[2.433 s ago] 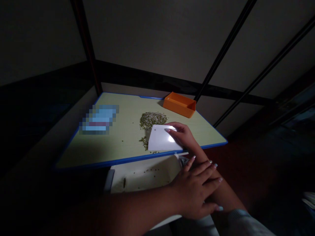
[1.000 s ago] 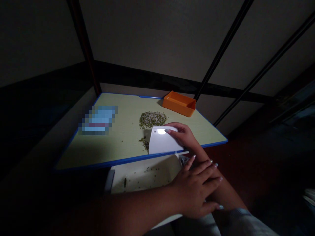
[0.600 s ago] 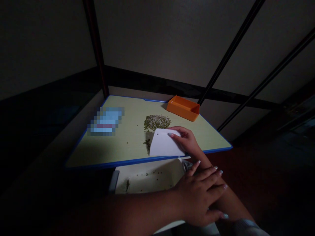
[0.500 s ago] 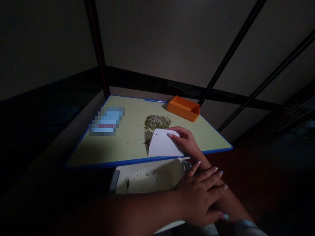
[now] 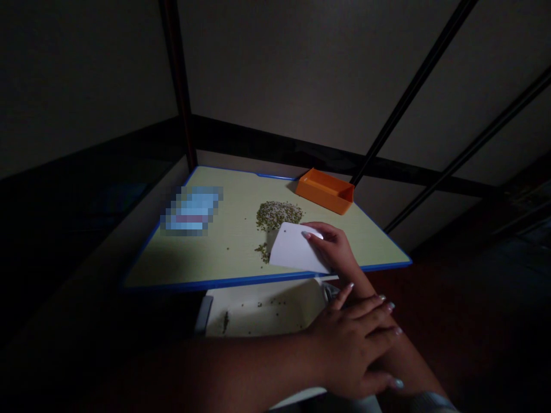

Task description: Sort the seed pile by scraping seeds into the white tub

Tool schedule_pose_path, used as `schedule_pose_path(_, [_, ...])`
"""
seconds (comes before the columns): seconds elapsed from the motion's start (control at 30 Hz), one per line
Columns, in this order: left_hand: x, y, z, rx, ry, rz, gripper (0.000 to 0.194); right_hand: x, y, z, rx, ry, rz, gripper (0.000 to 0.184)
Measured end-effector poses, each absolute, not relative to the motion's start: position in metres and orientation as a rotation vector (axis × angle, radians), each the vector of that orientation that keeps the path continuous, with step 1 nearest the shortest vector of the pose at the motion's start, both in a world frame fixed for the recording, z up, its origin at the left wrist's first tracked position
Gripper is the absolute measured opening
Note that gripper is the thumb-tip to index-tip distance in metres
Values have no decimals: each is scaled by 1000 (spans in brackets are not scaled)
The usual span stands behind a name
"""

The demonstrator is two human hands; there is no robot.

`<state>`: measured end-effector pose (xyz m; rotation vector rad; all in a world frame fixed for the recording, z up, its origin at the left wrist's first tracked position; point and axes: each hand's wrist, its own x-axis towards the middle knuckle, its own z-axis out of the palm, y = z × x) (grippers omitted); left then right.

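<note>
"Okay, head view, the only one you've got: your right hand (image 5: 333,249) is clasping a white plastic scraper (image 5: 293,248), fingers curled over its top edge. The scraper sits on a yellow-green cutting board (image 5: 193,258) with a blue rim."

"And your left hand (image 5: 355,350)?"

"Holding nothing. You've laid it open across your right forearm (image 5: 359,281), fingers spread."

"Where do the beans stand?"

"Most of them are in a mound of green and pale beans (image 5: 279,215) on the board, just past the scraper. A short trail of beans (image 5: 262,252) lies against the scraper's left edge, so that much is left to gather."

"Anything moved off the board?"

"A few specks lie in the white tray (image 5: 267,310) below it. The orange tray (image 5: 325,191) at the far edge is too dark to read."
</note>
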<state>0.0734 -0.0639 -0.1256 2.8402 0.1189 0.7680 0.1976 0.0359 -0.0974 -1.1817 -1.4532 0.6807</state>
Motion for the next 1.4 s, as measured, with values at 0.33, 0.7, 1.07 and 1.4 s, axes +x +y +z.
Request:
schedule_pose_path(0.33, [74,-64,-127,2827,114,788,61,204,36,-103,-1253,-1398,607,28])
schedule_pose_path(0.7, [76,-64,-130,2812,115,803,61,198,38,-100,-1236,-1430,636,29])
schedule_pose_path(1.07, [77,-63,-131,2810,97,807,60,202,37,-104,-1206,-1399,651,27])
schedule_pose_path(1.4, [82,-63,-136,2820,97,796,61,198,37,-100,-1218,-1428,652,24])
